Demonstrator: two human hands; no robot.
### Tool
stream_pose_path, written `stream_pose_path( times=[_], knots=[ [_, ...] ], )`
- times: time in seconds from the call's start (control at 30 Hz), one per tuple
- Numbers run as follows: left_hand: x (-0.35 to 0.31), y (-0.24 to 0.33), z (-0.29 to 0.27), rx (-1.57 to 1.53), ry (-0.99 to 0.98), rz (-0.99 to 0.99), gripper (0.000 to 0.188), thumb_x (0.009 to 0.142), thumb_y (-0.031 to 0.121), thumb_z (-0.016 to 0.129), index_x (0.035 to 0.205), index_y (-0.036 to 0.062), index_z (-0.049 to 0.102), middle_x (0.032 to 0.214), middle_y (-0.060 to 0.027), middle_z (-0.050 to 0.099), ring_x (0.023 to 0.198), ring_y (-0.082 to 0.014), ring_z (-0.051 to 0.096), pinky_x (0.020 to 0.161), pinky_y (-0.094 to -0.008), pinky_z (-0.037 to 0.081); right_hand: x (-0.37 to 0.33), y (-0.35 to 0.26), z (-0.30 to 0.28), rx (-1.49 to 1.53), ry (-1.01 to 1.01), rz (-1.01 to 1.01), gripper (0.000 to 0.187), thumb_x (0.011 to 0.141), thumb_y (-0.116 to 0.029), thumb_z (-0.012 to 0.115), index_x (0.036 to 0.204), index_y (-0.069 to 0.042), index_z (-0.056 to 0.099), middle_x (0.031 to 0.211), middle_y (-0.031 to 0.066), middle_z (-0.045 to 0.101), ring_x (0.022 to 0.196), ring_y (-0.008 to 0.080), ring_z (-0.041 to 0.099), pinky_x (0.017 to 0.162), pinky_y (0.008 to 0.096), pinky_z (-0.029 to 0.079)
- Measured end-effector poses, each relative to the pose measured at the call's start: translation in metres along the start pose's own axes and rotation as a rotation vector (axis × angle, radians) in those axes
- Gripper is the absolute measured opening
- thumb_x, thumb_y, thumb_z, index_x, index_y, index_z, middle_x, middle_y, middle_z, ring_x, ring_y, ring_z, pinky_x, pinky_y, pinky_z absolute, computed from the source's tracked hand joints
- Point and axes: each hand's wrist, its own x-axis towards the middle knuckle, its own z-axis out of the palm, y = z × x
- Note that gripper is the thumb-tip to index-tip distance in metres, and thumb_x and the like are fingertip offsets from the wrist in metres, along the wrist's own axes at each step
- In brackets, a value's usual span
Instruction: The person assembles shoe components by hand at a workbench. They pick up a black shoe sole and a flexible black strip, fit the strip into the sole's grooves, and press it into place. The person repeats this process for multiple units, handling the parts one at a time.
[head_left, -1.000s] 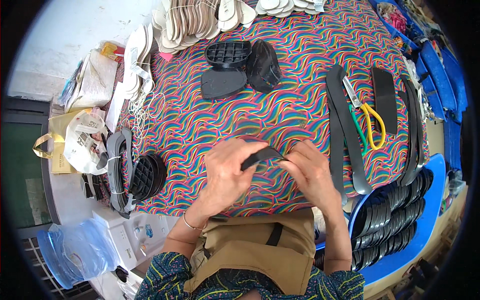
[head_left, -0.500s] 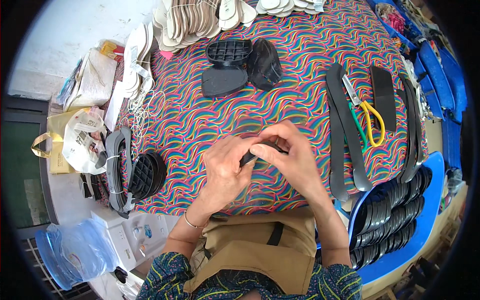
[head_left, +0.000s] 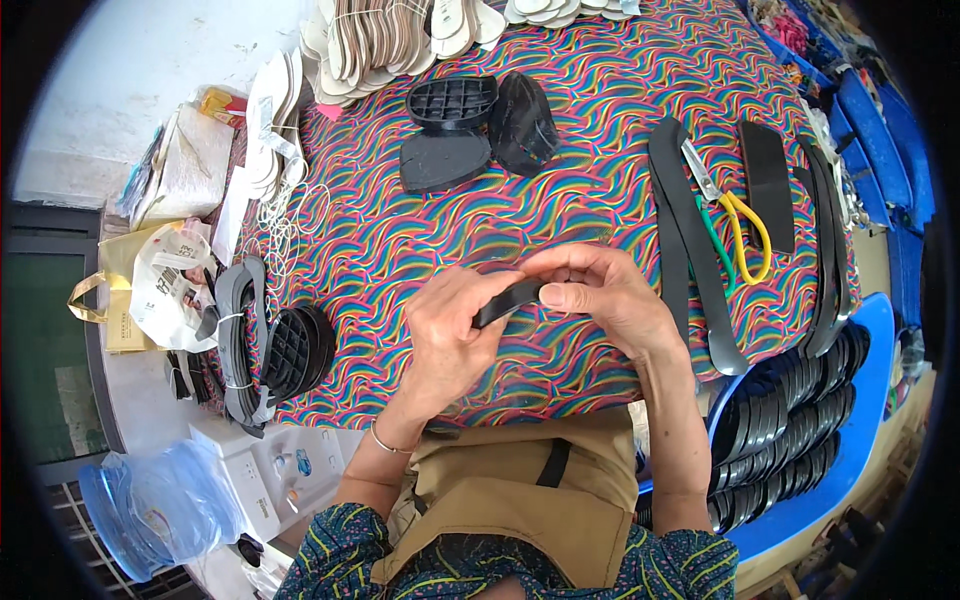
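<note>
Over the near part of the table, my left hand (head_left: 450, 325) and my right hand (head_left: 605, 295) both grip a curved black shoe heel piece (head_left: 508, 303). Its smooth outer edge faces me, and the fingers cover most of the rest. My right thumb presses on its right end, while my left hand closes round the other end. Farther away lie a black heel with a grid of hollows (head_left: 452, 102), a flat-faced black heel piece (head_left: 445, 161) and a glossy black one (head_left: 523, 125).
Long black strips (head_left: 700, 250), yellow-and-green-handled scissors (head_left: 745, 235) and a black slab (head_left: 767, 188) lie on the right. A blue bin (head_left: 876, 375) holds stacked black pieces. Tied strips (head_left: 238, 335) and stacked gridded heels (head_left: 298, 350) sit left; pale insoles (head_left: 380, 40) line the back.
My right hand has shifted right and turned, its thumb now farther along the heel piece. More of the black edge shows between my hands. The left hand stays nearly in place.
</note>
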Motion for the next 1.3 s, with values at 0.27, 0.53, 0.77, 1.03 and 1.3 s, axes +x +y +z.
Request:
stream_pose_path(
  times=[0.27,0.53,0.77,1.03,1.3],
  knots=[
    [-0.001,0.006,-0.004,-0.122,0.046,-0.19,0.021,0.077,0.0,0.077,0.097,0.0012,0.073,0.088,-0.0097,0.072,0.076,-0.0169,0.067,0.069,-0.0276,0.051,-0.02,-0.002,-0.021,-0.026,0.173,-0.127,0.036,0.083,-0.002,0.072,0.119,0.001,0.064,0.104,0.0091,0.067,0.097,0.0157,0.065,0.087,0.0269,0.052],
    [-0.004,0.007,-0.001,-0.18,0.075,-0.193,0.02,0.079,0.0,0.076,0.098,-0.0001,0.072,0.089,-0.0093,0.072,0.078,-0.0149,0.067,0.07,-0.0264,0.051,-0.029,0.004,0.017,-1.457,0.367,-0.892,0.016,0.075,-0.007,0.075,0.079,-0.003,0.061,0.084,0.0106,0.059,0.079,0.0298,0.061,0.068,0.0383,0.05],
    [-0.016,-0.001,-0.015,-0.389,0.095,-0.202,0.02,0.078,0.001,0.075,0.098,0.0032,0.073,0.095,-0.0107,0.072,0.085,-0.0228,0.066,0.075,-0.0317,0.051,-0.062,0.013,0.027,-0.959,0.296,-0.644,0.02,0.087,-0.013,0.069,0.074,-0.001,0.061,0.069,0.0081,0.056,0.065,0.0213,0.058,0.056,0.031,0.046],
    [0.0,0.025,-0.034,-0.508,-0.118,0.285,0.037,0.057,-0.011,0.059,0.085,0.0091,0.073,0.116,-0.0107,0.062,0.112,-0.0317,0.055,0.101,-0.0492,0.037,-0.061,0.003,0.031,0.17,0.272,-0.053,0.048,0.101,-0.044,0.048,0.098,0.0,0.066,0.075,0.0077,0.067,0.06,0.0147,0.062,0.054,0.0268,0.049],
    [0.003,0.022,-0.042,-0.808,-0.141,0.315,0.041,0.076,0.001,0.056,0.113,0.0072,0.071,0.152,-0.0179,0.033,0.148,-0.0353,0.02,0.118,-0.0545,0.017,-0.056,0.0,0.046,0.121,0.348,-0.287,0.04,0.1,-0.036,0.051,0.106,0.002,0.063,0.086,0.007,0.067,0.065,0.0121,0.062,0.051,0.0249,0.046]
  ],
)
